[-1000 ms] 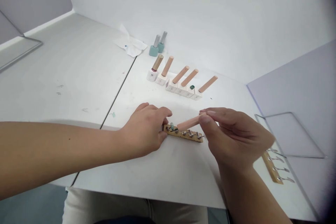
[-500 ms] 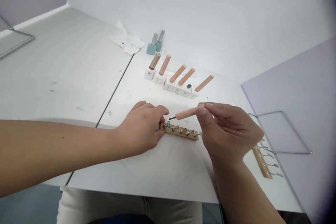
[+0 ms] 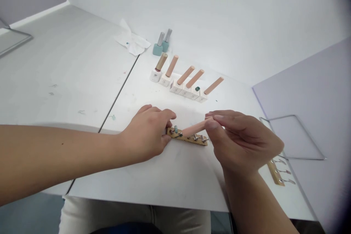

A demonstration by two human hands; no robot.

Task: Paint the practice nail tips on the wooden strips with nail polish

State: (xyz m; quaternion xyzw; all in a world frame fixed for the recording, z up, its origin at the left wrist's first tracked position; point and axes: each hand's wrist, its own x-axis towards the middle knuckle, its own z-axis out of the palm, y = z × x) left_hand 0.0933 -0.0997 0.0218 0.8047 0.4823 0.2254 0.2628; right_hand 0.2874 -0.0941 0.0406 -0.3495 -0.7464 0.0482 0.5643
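My left hand (image 3: 150, 129) grips the left end of a narrow wooden strip (image 3: 187, 139) that carries a row of small metal clips. A small green nail tip (image 3: 176, 129) stands on a clip near that end. Between the thumb and fingers of my right hand (image 3: 241, 139) is a nail polish brush (image 3: 196, 128) with a long peach cap handle. The handle tilts down to the left over the strip and covers part of the clips. Its dark bristle end is low beside the second clip; whether it touches is too small to tell.
Behind the strip stands a row of white polish bottles (image 3: 175, 87), one of them uncapped with a green opening (image 3: 197, 89). Two teal bottles (image 3: 158, 49) and a crumpled tissue (image 3: 135, 45) lie farther back. At right are another clip strip (image 3: 275, 173) and a wire stand (image 3: 304, 159).
My right hand has lowered the brush, bringing its tip from above the strip down among the clips. My left hand keeps its hold on the strip's end.
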